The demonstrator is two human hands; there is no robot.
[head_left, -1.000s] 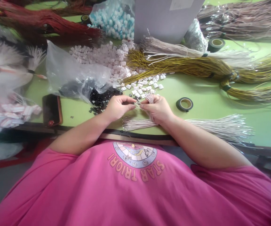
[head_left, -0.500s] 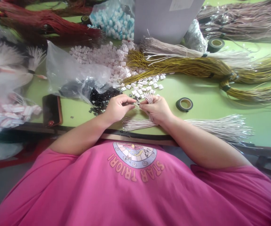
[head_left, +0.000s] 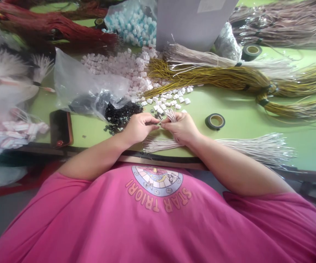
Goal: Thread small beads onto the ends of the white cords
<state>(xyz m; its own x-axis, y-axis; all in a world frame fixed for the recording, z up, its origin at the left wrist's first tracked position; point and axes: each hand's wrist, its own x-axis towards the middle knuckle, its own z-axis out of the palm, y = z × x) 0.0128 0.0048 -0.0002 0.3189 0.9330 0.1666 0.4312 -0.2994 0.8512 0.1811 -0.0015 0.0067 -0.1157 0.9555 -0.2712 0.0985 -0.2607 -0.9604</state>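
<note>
My left hand [head_left: 138, 127] and my right hand [head_left: 182, 127] meet over the near edge of the green table [head_left: 237, 120]. The right hand is closed around a small bunch of thin pale wires [head_left: 171, 114] that fan out above its fingers. The left hand pinches a small piece against a wire tip between the two hands; the piece is too small to name. A bundle of the same pale wires [head_left: 158, 144] lies flat under my wrists. Loose white connectors [head_left: 171, 98] and a heap of small black parts [head_left: 121, 113] lie just beyond my fingers.
A tape roll [head_left: 215, 121] sits right of my hands, another roll [head_left: 251, 52] farther back. Yellow wire bundles [head_left: 229, 78], red wires [head_left: 51, 31], a clear plastic bag [head_left: 83, 84], a phone [head_left: 60, 128], a grey box [head_left: 193, 22] and long pale wires [head_left: 256, 148] crowd the table.
Both hands have drawn slightly closer together, so the fingertips now touch around the wire tip. Everything else on the table is where it was.
</note>
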